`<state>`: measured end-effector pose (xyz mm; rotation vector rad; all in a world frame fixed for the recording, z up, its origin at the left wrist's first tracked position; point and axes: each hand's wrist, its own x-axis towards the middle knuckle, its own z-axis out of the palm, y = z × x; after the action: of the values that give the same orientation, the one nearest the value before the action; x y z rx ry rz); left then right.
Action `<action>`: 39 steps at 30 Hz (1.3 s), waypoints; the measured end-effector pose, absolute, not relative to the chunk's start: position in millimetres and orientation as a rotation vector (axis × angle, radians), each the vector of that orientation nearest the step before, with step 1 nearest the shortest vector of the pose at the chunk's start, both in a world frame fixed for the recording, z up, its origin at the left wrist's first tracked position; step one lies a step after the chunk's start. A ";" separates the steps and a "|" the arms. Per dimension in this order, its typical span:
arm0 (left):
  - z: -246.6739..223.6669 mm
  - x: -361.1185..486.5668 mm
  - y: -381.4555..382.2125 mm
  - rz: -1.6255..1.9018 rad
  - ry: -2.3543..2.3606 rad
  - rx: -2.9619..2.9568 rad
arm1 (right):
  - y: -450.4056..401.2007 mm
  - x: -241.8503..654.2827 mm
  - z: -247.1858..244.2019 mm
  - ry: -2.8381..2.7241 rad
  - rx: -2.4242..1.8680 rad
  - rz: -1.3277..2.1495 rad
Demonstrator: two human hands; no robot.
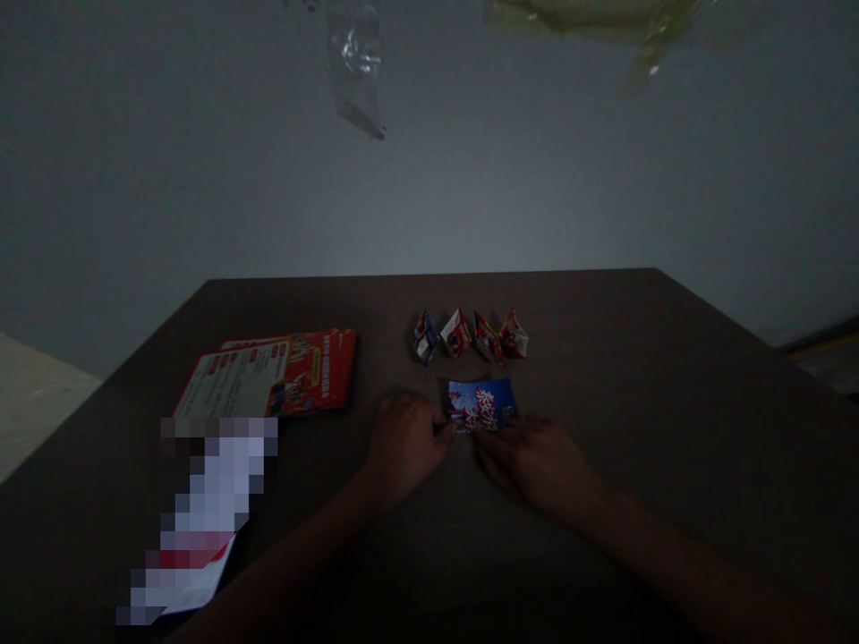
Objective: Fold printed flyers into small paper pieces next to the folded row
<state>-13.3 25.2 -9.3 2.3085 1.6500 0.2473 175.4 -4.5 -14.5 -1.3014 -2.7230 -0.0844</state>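
A blue printed paper with red and white lettering lies on the dark table, between and just beyond my hands. My left hand is closed, with thumb and fingers together at the paper's lower left corner. The fingers of my right hand reach over the paper's lower right edge and lie fairly flat on it. Beyond the paper, several small folded paper pieces stand in a row: a blue and white one, a red and white one, a red one and a red and cream one.
On the left lies a stack of red and white printed sheets. Nearer me at the left is a pale, partly pixelated item. Behind the table rises a grey wall with a clear plastic bag on it.
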 end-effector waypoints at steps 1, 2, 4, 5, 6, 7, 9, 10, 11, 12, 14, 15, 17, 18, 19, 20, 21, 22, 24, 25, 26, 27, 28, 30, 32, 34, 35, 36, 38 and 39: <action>-9.2 -13.4 25.4 0.247 1.647 2.305 | -4.2 177.9 -14.2 -2.722 -1.314 -0.090; -9.0 -13.4 25.6 0.245 1.647 2.300 | -4.0 180.4 -13.9 -2.724 -1.328 -0.093; -8.9 -13.2 25.9 0.240 1.651 2.294 | -3.4 184.7 -13.2 -2.733 -1.353 -0.089; -9.0 -13.2 26.1 0.239 1.650 2.298 | -3.1 186.6 -12.6 -2.734 -1.369 -0.087; -9.1 -13.3 26.1 0.235 1.649 2.304 | -2.8 188.4 -11.8 -2.741 -1.384 -0.088; -9.3 -13.4 26.2 0.227 1.647 2.311 | -2.6 190.2 -10.8 -2.751 -1.403 -0.095; -9.7 -13.8 26.1 0.217 1.641 2.323 | -2.7 193.4 -8.4 -2.783 -1.440 -0.127; -9.8 -14.1 26.1 0.213 1.635 2.326 | -3.1 195.0 -7.1 -2.795 -1.464 -0.149; -9.8 -14.3 26.0 0.213 1.627 2.325 | -3.7 196.6 -5.8 -2.804 -1.489 -0.172; -9.7 -14.5 25.8 0.218 1.624 2.322 | -4.5 198.1 -4.6 -2.805 -1.519 -0.193; -9.4 -14.6 25.6 0.228 1.621 2.314 | -6.2 200.9 -2.1 -2.796 -1.590 -0.218; -9.3 -14.6 25.6 0.230 1.624 2.311 | -6.8 202.2 -0.7 -2.789 -1.623 -0.219; -9.1 -14.5 25.7 0.228 1.628 2.305 | -6.8 204.6 2.4 -2.776 -1.676 -0.192; -9.1 -14.5 25.8 0.227 1.626 2.303 | -6.3 205.6 4.2 -2.765 -1.698 -0.169; -9.1 -14.5 26.0 0.232 1.624 2.302 | -5.4 206.4 6.1 -2.749 -1.713 -0.147; -9.2 -14.5 26.2 0.240 1.625 2.303 | -4.4 206.8 8.0 -2.726 -1.720 -0.135; -9.2 -14.6 26.3 0.245 1.623 2.308 | -3.4 206.7 9.6 -2.695 -1.715 -0.136; -9.2 -14.6 26.3 0.248 1.623 2.314 | -2.6 206.1 10.7 -2.664 -1.692 -0.145; -8.9 -14.5 26.1 0.242 1.632 2.325 | -2.0 202.9 10.5 -2.606 -1.573 -0.171; -8.7 -14.3 25.9 0.234 1.637 2.326 | -2.4 200.3 9.0 -2.600 -1.486 -0.149; -8.4 -14.0 25.6 0.227 1.642 2.323 | -3.1 197.4 6.7 -2.600 -1.398 -0.116; -8.2 -13.7 25.3 0.226 1.647 2.318 | -4.2 194.2 3.7 -2.606 -1.313 -0.073; -8.0 -13.3 25.1 0.225 1.649 2.312 | -5.4 191.0 0.4 -2.612 -1.250 -0.039; -7.8 -12.6 25.0 0.230 1.656 2.296 | -7.8 185.4 -6.2 -2.645 -1.183 0.038; -7.9 -12.5 25.4 0.235 1.674 2.278 | -9.6 182.2 -10.7 -2.649 -1.174 0.068; -8.0 -13.3 26.0 0.233 1.676 2.274 | -10.6 181.4 -12.2 -2.651 -1.182 0.079; -7.9 -14.1 26.4 0.233 1.667 2.281 | -10.8 181.8 -12.0 -2.652 -1.188 0.085; -7.6 -15.1 26.9 0.231 1.653 2.290 | -10.9 182.4 -11.4 -2.652 -1.191 0.090; -6.8 -17.7 28.0 0.223 1.632 2.302 | -10.6 183.8 -10.0 -2.650 -1.190 0.104; -6.3 -19.4 28.8 0.213 1.629 2.299 | -10.4 184.4 -9.6 -2.645 -1.185 0.107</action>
<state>-19.4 28.8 -6.3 2.2992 1.6291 0.2127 184.4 -10.4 -9.6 -1.1847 -2.6445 0.1073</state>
